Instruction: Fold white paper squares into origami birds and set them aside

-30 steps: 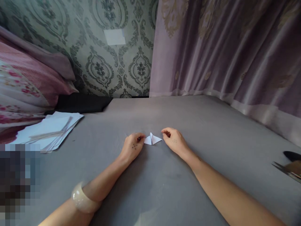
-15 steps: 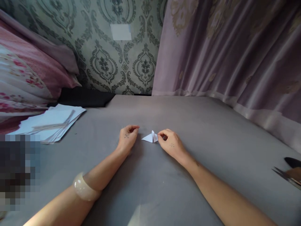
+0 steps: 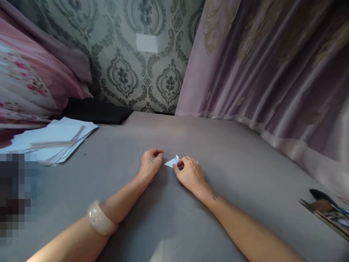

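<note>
A small piece of folded white paper (image 3: 170, 163) rests on the grey tabletop, with a pointed end to the left and a small raised fold near its right side. My right hand (image 3: 190, 174) has thumb and fingers closed on the paper's right part, covering some of it. Just left of the point, my left hand (image 3: 151, 163) hovers close to the table with its fingers curled together. It does not touch the paper, and nothing shows in it. A pale bangle (image 3: 101, 219) circles my left forearm.
A stack of white paper sheets (image 3: 54, 136) lies at the left on the grey table (image 3: 131, 218), in front of a folded black cloth (image 3: 95, 111). Pointed metal tools (image 3: 313, 208) and other items sit at the right edge. Curtains (image 3: 231, 72) hang along the right side.
My right hand has shifted left over the folded paper and now hides more of its right side. The view has turned slightly, bringing more of the tools at the right into sight.
</note>
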`<action>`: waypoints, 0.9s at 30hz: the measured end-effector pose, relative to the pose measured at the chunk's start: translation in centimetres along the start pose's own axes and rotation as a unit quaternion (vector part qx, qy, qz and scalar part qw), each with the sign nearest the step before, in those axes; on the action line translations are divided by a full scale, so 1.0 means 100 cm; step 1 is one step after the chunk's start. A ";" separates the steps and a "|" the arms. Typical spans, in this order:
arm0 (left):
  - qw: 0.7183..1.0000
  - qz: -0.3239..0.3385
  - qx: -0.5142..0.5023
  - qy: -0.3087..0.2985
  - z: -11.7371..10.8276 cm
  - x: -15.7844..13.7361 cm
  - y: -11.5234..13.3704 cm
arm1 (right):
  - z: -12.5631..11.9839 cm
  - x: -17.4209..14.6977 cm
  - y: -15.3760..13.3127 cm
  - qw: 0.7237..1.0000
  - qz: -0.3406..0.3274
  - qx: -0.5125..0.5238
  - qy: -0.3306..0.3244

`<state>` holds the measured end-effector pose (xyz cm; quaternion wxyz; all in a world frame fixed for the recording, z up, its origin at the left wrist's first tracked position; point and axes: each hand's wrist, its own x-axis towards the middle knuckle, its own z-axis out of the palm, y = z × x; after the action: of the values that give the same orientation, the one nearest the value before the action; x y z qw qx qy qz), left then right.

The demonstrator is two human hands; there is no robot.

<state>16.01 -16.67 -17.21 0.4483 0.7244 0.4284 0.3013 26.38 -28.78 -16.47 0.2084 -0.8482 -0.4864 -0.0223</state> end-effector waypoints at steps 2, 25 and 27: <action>1.000 0.002 -0.006 -0.006 0.000 0.000 -0.002 | 0.000 0.000 -0.004 1.000 0.005 -0.023 0.001; 0.995 0.004 0.057 -0.080 0.002 0.002 -0.007 | -0.075 0.113 0.207 0.914 0.381 -0.109 0.083; 0.996 0.001 0.055 -0.077 0.002 0.003 -0.007 | -0.075 0.128 0.215 0.910 0.392 -0.108 0.083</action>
<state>16.07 -16.29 -17.95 0.4390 0.7694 0.4079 0.2210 52.24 -30.60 -13.71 0.1475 -0.9831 -0.0899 -0.0613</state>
